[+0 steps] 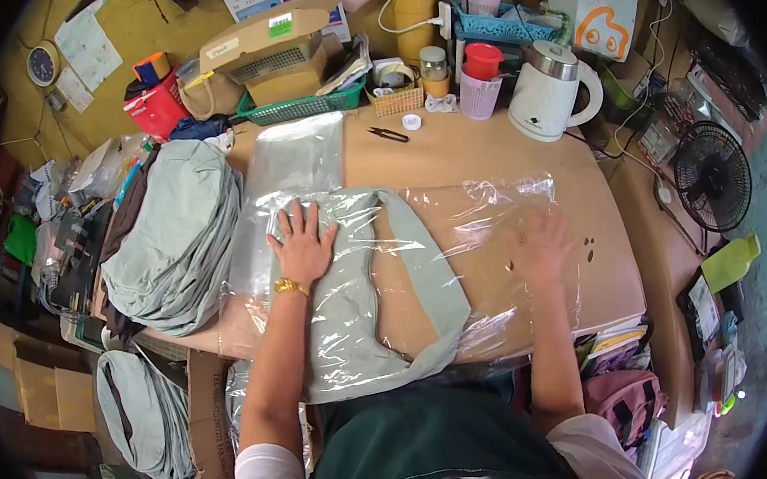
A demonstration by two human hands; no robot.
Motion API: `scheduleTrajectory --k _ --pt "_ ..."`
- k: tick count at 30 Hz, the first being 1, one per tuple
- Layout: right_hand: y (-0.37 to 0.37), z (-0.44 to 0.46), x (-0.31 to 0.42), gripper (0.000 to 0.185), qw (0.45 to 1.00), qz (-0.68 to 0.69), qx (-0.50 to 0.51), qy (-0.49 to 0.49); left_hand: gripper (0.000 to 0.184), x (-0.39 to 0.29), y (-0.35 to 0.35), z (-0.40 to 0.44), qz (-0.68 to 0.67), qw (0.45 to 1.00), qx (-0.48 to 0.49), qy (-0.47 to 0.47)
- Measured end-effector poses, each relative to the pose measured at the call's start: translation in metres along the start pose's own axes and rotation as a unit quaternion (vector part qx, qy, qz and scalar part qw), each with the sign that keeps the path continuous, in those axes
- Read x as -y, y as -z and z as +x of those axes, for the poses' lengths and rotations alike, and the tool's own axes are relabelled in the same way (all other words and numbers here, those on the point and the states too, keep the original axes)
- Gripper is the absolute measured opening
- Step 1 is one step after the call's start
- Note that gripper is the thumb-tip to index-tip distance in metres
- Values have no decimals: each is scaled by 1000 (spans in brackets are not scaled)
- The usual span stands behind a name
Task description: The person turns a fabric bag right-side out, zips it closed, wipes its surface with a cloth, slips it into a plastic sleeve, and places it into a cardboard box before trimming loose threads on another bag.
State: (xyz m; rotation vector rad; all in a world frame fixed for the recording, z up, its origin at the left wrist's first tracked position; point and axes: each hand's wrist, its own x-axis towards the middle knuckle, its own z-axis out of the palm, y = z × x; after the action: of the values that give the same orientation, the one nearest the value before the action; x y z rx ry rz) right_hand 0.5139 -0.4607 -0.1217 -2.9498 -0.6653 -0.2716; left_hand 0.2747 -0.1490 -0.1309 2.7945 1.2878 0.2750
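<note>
A pale grey-green loop of cloth (344, 306), looking like a garment piece, lies inside a clear plastic bag (489, 204) on the table. My left hand (303, 246) rests flat with spread fingers on the bag, over the cloth's left part. Toward the bag's right end is my right hand (541, 243), fingers spread and somewhat blurred; I cannot tell whether it lies over or under the film. Left of the bag sits a thick stack of similar cloth (176, 233). Flat clear bags (296, 152) lie beyond my left hand.
Thread snips (388, 135) and a small white roll (411, 122) lie at the back of the table (566, 157). A white kettle (545, 96), a lilac cup (480, 97) and a green basket (301, 109) line the far edge. More cloth (145, 416) hangs low at left; a fan (712, 176) stands right.
</note>
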Motion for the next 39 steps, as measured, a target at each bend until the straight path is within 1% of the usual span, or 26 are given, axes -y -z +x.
scheduleTrajectory --k 1,3,4,6,7,9,10,12,13,14,15,16,17,18,19,20,21,24,25,27,29,32,35,37,38,39 --pt "-10 4 -27 68 998 37 -25 -35 65 12 -10 5 -4 1000 5 1" --pt "-25 10 -43 69 993 75 -52 -71 66 38 -29 35 -112 964 -217 104" --pt "-30 7 -42 63 990 99 -80 -65 66 37 -15 43 -112 965 -213 102" --pt "-30 -3 -35 57 985 121 -102 -64 61 38 13 61 -103 971 -18 213" --pt "-21 -4 -26 47 989 126 -78 -18 61 47 12 72 -101 972 -14 212" --pt "-21 6 -25 36 989 134 -56 28 46 72 11 98 -418 891 32 171" --pt "-28 12 -35 25 981 182 -68 26 46 90 0 114 -416 892 35 173" --pt "-36 11 -40 15 971 229 -69 20 32 122 -32 129 -474 869 -89 113" --pt "-35 15 -38 11 969 222 -108 7 32 104 -20 112 -473 869 -86 118" --pt "-34 17 -36 7 965 216 -150 -5 27 66 13 88 -257 930 -240 104" --pt "-25 16 -32 7 965 216 -147 -5 22 45 38 74 -22 923 -376 79" --pt "-10 12 -26 10 963 162 -214 28 28 47 44 71 -146 950 -275 18" --pt "1 8 -24 12 953 104 -277 63 28 35 49 60 -146 951 -271 21" --pt "6 5 -23 12 954 100 -274 65 36 12 51 44 -153 979 -132 0" --pt "10 4 -23 17 910 397 -108 44 44 -6 50 32 -159 987 6 -22" --pt "14 4 -22 23 759 647 72 16 44 -10 30 22 -163 986 7 -18" --pt "19 3 -17 23 761 645 75 19 51 -10 0 13 -88 994 -45 -38" --pt "30 -5 2 37 485 804 323 -117 58 -9 -16 6 -13 994 -91 -59" --pt "25 -6 3 37 487 803 324 -118 59 -9 -16 4 -17 994 -88 -58" --pt "12 -2 11 39 719 536 442 18 59 -11 -13 3 -19 995 -87 -54" --pt "13 -3 25 39 716 534 450 3 59 -10 -12 2 -18 995 -84 -52" --pt "60 -7 75 38 816 356 455 16 58 -10 -13 2 -23 994 -96 -54" --pt "44 -5 74 46 718 495 463 159 58 -10 -13 3 -30 993 -105 -53" --pt "36 -11 65 50 509 695 499 90 58 -10 -13 2 -31 992 -112 -58" --pt "36 -13 61 50 512 692 501 90 58 -10 -13 2 -35 992 -112 -56" --pt "43 -16 61 51 469 726 496 82 58 -10 -13 2 -35 991 -112 -56"
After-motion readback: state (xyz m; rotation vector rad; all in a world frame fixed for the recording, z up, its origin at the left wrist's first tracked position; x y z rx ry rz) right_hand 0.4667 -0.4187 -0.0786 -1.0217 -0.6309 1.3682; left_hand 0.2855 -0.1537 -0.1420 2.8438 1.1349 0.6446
